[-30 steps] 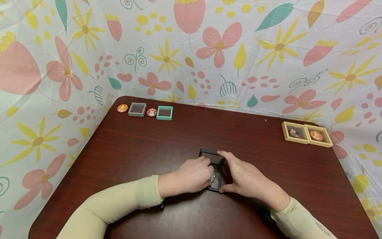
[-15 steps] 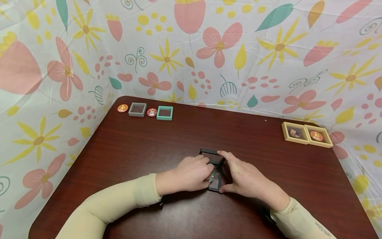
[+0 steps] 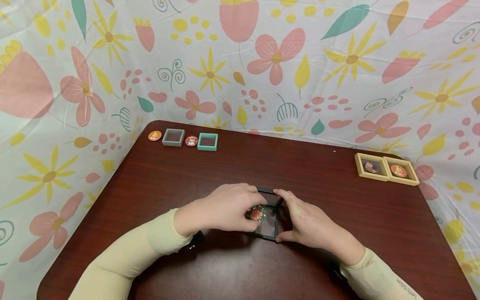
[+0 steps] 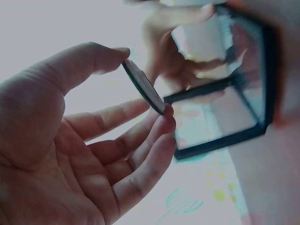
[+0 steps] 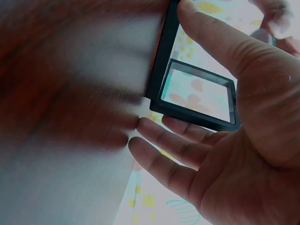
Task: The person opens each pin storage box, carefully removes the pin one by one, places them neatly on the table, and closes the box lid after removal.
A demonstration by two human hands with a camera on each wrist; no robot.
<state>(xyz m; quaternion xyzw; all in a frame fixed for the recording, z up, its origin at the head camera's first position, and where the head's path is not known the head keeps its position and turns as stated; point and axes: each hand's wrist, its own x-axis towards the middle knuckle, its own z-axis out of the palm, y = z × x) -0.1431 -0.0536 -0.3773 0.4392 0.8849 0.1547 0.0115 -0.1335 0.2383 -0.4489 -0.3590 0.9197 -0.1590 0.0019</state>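
The left hand (image 3: 225, 208) pinches a round badge (image 3: 256, 213) by its edge, just above the open black frame case (image 3: 271, 216) mid-table; the right hand (image 3: 305, 221) grips that case, propping its lid up; I'd judge the badge not yet seated inside, closing left.

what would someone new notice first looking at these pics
At the table's centre, the left hand pinches a round badge just beside an open black hinged frame case, which the right hand holds. Two wooden frames with badges inside sit at the far right edge.
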